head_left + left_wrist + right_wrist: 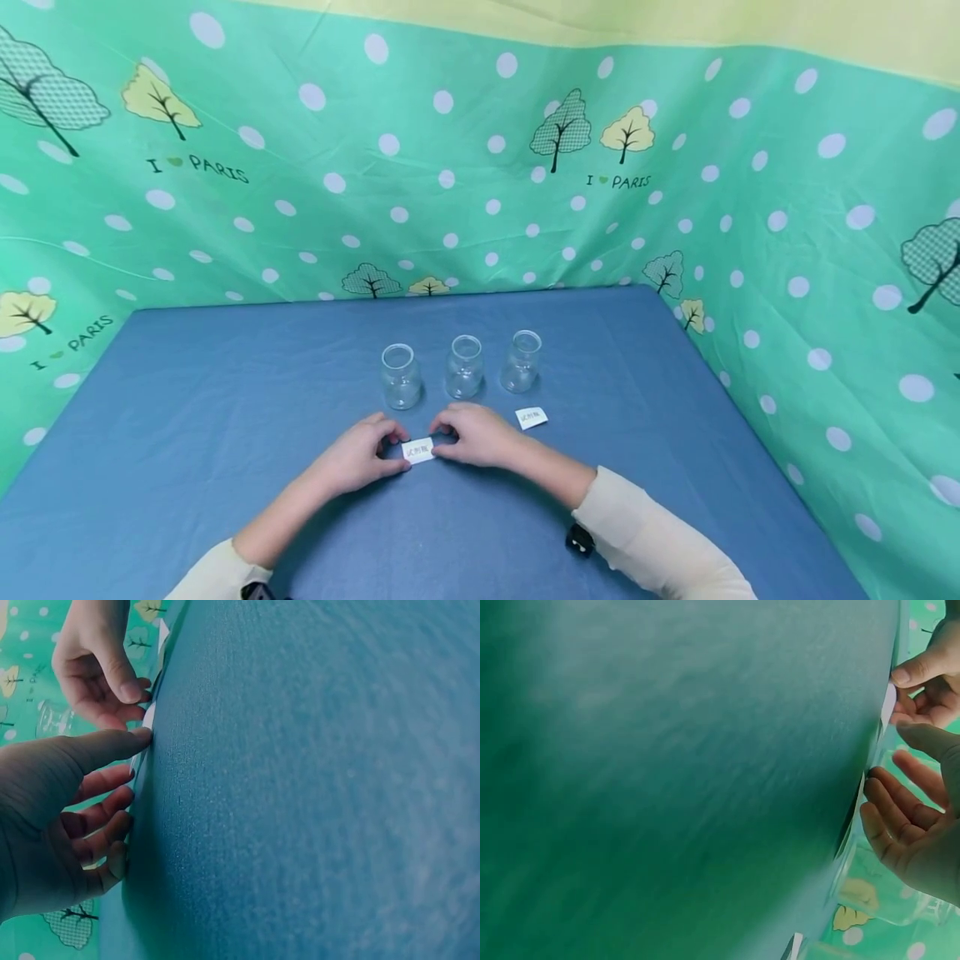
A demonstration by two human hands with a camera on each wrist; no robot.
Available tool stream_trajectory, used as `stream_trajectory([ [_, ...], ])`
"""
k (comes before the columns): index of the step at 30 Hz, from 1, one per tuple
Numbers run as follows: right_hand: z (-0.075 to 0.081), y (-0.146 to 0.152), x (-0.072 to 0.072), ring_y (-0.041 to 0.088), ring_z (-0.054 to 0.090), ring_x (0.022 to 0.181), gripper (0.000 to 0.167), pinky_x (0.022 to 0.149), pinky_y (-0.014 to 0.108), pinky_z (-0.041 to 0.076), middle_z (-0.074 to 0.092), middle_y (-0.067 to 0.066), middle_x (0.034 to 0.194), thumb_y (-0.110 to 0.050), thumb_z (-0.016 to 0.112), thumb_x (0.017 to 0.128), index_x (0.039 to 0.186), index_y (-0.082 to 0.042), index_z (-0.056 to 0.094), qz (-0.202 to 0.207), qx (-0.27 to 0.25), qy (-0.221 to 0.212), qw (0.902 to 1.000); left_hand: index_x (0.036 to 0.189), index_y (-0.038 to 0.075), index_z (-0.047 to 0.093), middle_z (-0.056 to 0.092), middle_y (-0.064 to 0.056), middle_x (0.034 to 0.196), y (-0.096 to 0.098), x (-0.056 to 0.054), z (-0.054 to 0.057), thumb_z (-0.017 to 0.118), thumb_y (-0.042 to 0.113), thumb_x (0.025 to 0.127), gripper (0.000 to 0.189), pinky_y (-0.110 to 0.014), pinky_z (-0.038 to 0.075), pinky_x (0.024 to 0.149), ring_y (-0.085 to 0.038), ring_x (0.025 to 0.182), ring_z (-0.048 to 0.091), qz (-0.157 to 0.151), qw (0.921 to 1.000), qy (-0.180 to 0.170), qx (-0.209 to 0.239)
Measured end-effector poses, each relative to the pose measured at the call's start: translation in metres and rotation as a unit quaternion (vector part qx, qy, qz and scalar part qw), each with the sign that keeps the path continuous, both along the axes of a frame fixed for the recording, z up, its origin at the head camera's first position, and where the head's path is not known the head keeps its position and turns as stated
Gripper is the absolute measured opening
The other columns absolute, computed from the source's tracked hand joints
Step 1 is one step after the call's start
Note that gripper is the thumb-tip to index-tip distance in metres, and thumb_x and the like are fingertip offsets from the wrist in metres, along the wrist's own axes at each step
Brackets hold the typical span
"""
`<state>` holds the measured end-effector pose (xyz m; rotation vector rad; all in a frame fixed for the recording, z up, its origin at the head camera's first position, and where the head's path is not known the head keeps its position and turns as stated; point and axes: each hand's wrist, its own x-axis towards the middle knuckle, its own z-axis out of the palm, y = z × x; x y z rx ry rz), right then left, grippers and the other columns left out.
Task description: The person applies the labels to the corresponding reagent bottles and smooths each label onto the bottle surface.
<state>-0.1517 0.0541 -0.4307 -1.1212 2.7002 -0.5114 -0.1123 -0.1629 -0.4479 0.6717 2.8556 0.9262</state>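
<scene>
1 small white rectangular paper label (pixel 417 451), dark handwriting facing up, between both hands (pixel 358 455)

"What carries everything here?"

"A broad blue tabletop (pixel 225 400), faintly creased and finely textured close up."

"And what stands on it?"

"A left jar (pixel 402 385), a middle jar (pixel 465 372) and a right jar (pixel 521 367), all clear glass, upright and open-mouthed, set apart in a row."

"Anything flatter?"

"A white label (pixel 532 417) with dark handwriting, just in front of the right jar. Nearer the viewer, in front of the left jar, there's a similar slip (pixel 417 451), also with writing; whether it touches the tabletop, I can't tell."
</scene>
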Motion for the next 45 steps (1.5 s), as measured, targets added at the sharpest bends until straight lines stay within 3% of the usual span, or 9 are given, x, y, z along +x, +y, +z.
stream_trajectory([
  [7,-0.001,-0.006,-0.003,0.004,0.048,0.074,0.036,0.065,0.016,0.040,0.052,-0.008,0.085,-0.040,0.073,0.077,0.107,-0.022,0.068,0.012,0.035,-0.004,0.9993,0.091,0.014,0.065,0.054,0.004,0.084,0.001,0.001,0.002,0.078,0.025,0.074,0.024,-0.022,0.039,0.064,-0.007,0.072,0.046,0.002,1.0000,-0.003,-0.004],
  [17,-0.001,-0.008,-0.004,0.003,0.045,0.073,0.026,0.063,0.015,0.036,0.050,-0.009,0.083,-0.039,0.073,0.078,0.100,-0.025,0.071,0.016,0.043,0.004,0.9989,0.091,0.015,0.066,0.054,0.005,0.084,0.001,0.003,0.000,0.078,0.026,0.074,0.024,-0.023,0.040,0.065,-0.008,0.074,0.047,0.009,1.0000,0.003,-0.001],
  [29,0.005,-0.006,-0.004,0.003,0.047,0.073,0.023,0.065,0.015,0.039,0.054,-0.007,0.083,-0.035,0.073,0.079,0.097,-0.022,0.071,-0.001,-0.003,-0.010,0.9999,0.097,0.015,0.065,0.057,0.004,0.086,-0.005,0.004,-0.004,0.076,0.024,0.077,0.024,-0.019,0.041,0.060,-0.004,0.068,0.048,0.029,0.9979,0.010,0.057],
  [41,0.016,0.003,-0.002,0.003,0.047,0.072,0.024,0.065,0.015,0.039,0.058,-0.001,0.087,-0.034,0.072,0.080,0.100,-0.021,0.070,-0.027,-0.027,-0.026,0.9989,0.092,0.015,0.068,0.060,0.005,0.081,-0.001,0.005,-0.003,0.072,0.023,0.081,0.015,-0.020,0.042,0.057,0.000,0.064,0.047,0.052,0.9912,-0.032,0.117],
  [45,0.018,0.004,-0.002,0.005,0.050,0.074,0.024,0.065,0.016,0.040,0.059,-0.001,0.087,-0.034,0.072,0.080,0.100,-0.020,0.070,-0.033,-0.033,-0.023,0.9986,0.091,0.014,0.069,0.060,0.004,0.080,0.000,0.005,-0.003,0.069,0.024,0.084,0.013,-0.020,0.043,0.055,-0.001,0.061,0.050,0.054,0.9865,-0.063,0.142],
])
